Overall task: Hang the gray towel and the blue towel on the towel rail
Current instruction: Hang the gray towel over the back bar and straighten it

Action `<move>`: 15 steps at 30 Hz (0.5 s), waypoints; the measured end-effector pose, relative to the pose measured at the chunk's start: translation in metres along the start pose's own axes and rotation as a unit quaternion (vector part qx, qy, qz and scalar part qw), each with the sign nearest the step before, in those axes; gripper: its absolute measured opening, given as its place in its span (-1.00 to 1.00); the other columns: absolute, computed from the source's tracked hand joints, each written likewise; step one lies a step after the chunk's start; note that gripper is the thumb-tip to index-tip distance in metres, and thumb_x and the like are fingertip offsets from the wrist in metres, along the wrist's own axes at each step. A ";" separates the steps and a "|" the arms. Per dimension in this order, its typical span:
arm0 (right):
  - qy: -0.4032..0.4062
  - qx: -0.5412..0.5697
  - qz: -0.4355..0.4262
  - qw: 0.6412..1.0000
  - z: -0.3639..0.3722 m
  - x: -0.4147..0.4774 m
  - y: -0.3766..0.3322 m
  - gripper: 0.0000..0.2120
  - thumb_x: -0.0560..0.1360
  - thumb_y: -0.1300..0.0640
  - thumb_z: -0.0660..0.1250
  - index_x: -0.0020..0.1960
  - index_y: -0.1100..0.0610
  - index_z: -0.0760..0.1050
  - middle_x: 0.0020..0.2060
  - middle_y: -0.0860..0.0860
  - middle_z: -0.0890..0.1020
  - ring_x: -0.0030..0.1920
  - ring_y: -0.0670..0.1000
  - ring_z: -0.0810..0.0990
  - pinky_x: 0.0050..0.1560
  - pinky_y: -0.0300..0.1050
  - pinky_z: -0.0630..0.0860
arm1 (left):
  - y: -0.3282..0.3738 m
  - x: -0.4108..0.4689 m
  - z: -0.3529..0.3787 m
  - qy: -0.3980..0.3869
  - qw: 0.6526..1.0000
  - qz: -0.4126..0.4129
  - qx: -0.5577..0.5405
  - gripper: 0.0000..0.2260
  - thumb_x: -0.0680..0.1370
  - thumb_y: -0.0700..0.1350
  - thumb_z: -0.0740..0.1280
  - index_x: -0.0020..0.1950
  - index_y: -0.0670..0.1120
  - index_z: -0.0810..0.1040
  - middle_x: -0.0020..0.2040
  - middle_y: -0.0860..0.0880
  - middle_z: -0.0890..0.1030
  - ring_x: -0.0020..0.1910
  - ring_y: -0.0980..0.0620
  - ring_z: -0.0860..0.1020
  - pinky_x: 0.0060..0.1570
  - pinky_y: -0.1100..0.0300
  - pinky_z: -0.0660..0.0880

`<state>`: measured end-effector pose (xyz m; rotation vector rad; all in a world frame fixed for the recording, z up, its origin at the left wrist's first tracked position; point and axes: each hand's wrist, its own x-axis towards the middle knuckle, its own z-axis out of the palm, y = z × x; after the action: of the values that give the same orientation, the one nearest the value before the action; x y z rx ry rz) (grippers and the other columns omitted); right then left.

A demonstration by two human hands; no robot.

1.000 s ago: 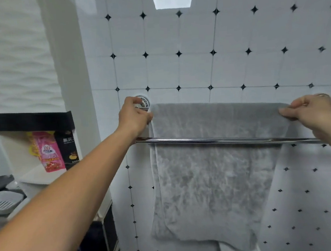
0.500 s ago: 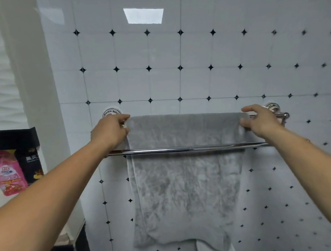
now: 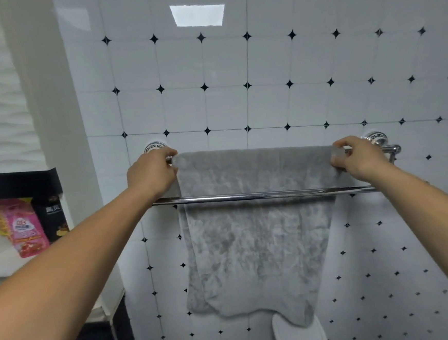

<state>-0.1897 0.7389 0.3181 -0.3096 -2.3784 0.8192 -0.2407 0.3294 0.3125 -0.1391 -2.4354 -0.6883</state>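
Note:
The gray towel (image 3: 257, 237) hangs over the rear bar of a chrome double towel rail (image 3: 246, 196) on the tiled wall, draping down behind the front bar. My left hand (image 3: 152, 172) pinches the towel's top left corner at the rear bar. At the top right corner, my right hand (image 3: 356, 158) pinches the towel close to the right wall mount (image 3: 375, 138). The towel's lower edge is uneven, lower on the right. No blue towel is in view.
A white shelf unit (image 3: 7, 256) at the left holds a pink packet (image 3: 26, 231) and a black box (image 3: 56, 218). A white rounded object (image 3: 297, 335) sits on the floor below the towel. The left wall mount (image 3: 154, 147) is just above my left hand.
The view has shifted so the rail sits more to the middle. My right hand has moved from lying over the towel's right end to pinching its top corner. The left hand stays at the left corner.

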 end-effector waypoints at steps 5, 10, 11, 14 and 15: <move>0.051 -0.001 -0.003 0.999 -0.004 -0.014 0.004 -0.67 0.39 -0.05 0.46 0.10 0.02 0.53 -0.12 -0.01 0.62 0.05 0.13 0.59 0.03 -0.04 0.43 | -0.006 -0.021 -0.017 0.067 0.981 -0.021 -0.180 -0.69 0.51 -0.16 0.24 0.23 0.03 0.54 -0.10 0.02 0.69 -0.11 -0.04 0.66 -0.09 0.07 0.56; 0.046 0.049 -0.054 0.996 0.002 -0.033 -0.003 -0.89 0.38 0.00 0.45 -0.26 -0.01 0.56 -0.29 -0.09 0.63 -0.14 0.07 0.61 0.02 0.03 0.52 | -0.006 -0.051 -0.042 0.049 0.899 -0.033 -0.433 -0.76 0.51 -0.27 0.32 0.13 -0.03 0.51 -0.27 -0.04 0.71 -0.44 0.05 0.62 -0.42 0.21 0.50; 0.040 0.061 -0.061 0.995 0.001 -0.036 -0.007 -0.89 0.38 -0.01 0.45 -0.26 0.00 0.58 -0.28 -0.07 0.65 -0.17 0.05 0.60 0.00 0.01 0.52 | -0.007 -0.053 -0.047 0.045 0.895 -0.028 -0.443 -0.78 0.51 -0.26 0.33 0.10 -0.02 0.51 -0.30 -0.02 0.71 -0.45 0.04 0.62 -0.45 0.25 0.50; 0.046 0.080 -0.078 0.993 -0.006 -0.040 -0.021 -0.88 0.39 0.02 0.46 -0.25 0.03 0.58 -0.29 0.00 0.65 -0.25 0.01 0.56 -0.12 -0.08 0.47 | -0.013 -0.054 -0.061 0.035 0.903 -0.025 -0.428 -0.81 0.53 -0.23 0.33 0.11 -0.03 0.52 -0.32 -0.02 0.70 -0.44 0.03 0.61 -0.42 0.24 0.50; 0.045 0.077 -0.080 0.993 -0.008 -0.041 -0.026 -0.88 0.40 0.04 0.46 -0.26 0.04 0.58 -0.29 0.01 0.65 -0.28 -0.02 0.54 -0.19 -0.14 0.45 | -0.016 -0.054 -0.064 0.030 0.907 -0.032 -0.418 -0.81 0.54 -0.23 0.33 0.13 -0.06 0.52 -0.31 -0.04 0.70 -0.44 0.02 0.60 -0.38 0.20 0.49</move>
<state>-0.1528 0.7063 0.3203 -0.0895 -2.2092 0.8863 -0.1678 0.2866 0.3183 -0.3657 -1.9324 -1.6985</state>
